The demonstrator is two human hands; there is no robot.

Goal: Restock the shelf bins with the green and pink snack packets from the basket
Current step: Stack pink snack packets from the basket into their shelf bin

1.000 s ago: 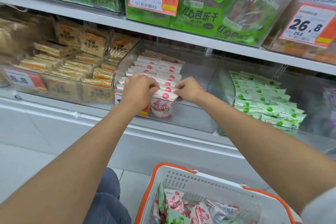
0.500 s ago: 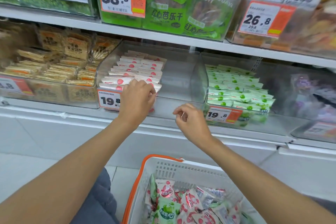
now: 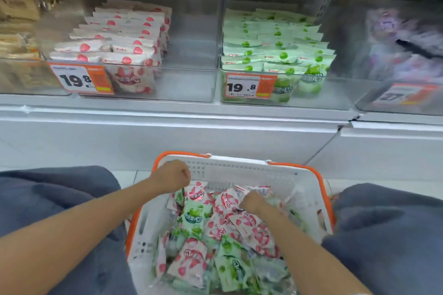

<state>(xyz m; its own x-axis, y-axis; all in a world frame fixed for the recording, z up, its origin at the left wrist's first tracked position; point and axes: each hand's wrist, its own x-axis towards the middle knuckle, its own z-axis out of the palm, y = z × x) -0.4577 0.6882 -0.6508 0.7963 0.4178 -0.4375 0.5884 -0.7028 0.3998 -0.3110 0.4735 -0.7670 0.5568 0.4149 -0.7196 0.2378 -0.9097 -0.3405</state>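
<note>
Two hands are down in the white basket with the orange rim, which sits between the person's knees in blue-grey cloth; it holds a loose heap of pink packets and green packets mixed together. The left hand is at the basket's far left corner, its grip closed into a fist beside the rim and just above the topmost pink one in the heap; whether it touches that one I cannot tell. The right hand is sunk into the heap nearer the middle, fingers curled under, its grip closed on a red-edged packet whose end sticks out beyond the knuckles.

Above, clear bins stand side by side on the shelf; the pink bin has pink stock standing in rows in its left part; the green bin, just right of it, has green stock in rows, also towards its left. Each front carries an orange-and-white tag reading 19.8: the left price tag and the right price tag. Further left lie tan packets; further right, blurred purple packets.
</note>
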